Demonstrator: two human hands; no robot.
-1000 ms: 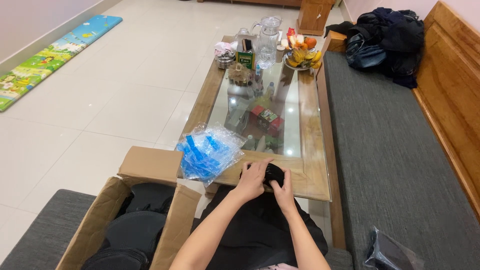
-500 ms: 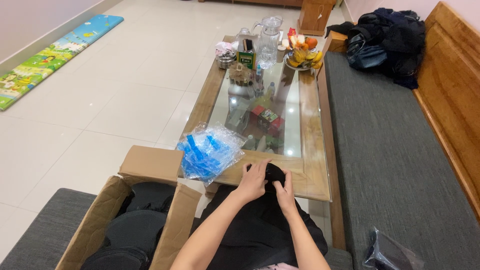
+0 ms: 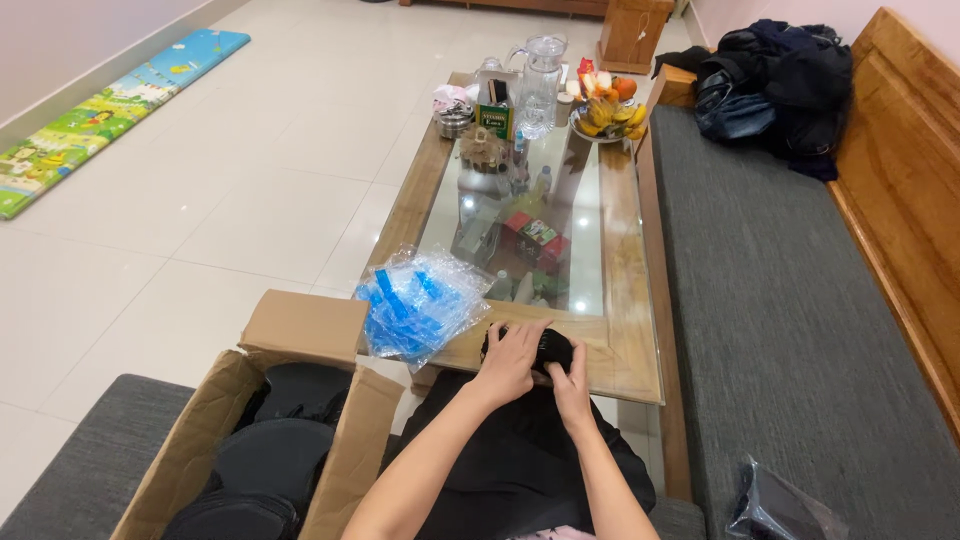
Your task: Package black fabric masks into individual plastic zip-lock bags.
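A small black fabric item [image 3: 548, 348] is pressed between both hands at the near wooden edge of the glass-topped coffee table [image 3: 620, 300]. The left hand [image 3: 512, 358] is curled over it; the right hand [image 3: 572, 378] pinches its right side. A pile of clear blue-striped plastic bags [image 3: 420, 300] lies just beside, left.

Pretty busy scene. Long wooden coffee table with a glass top [image 3: 620, 250] runs up the middle; at its far end sit a clear glass pitcher [image 3: 541, 82] and a bowl of bananas and other fruit [image 3: 606, 112]. Crinkly pile of clear plastic bags with blue strips [image 3: 418, 300] on the near left corner. Open brown cardboard box [image 3: 300, 330] lower left, dark stuff inside. Heap of dark clothes [image 3: 775, 70] upper right on the grey bench cushion [image 3: 790, 300]. Colourful play mat [image 3: 90, 125] upper left.
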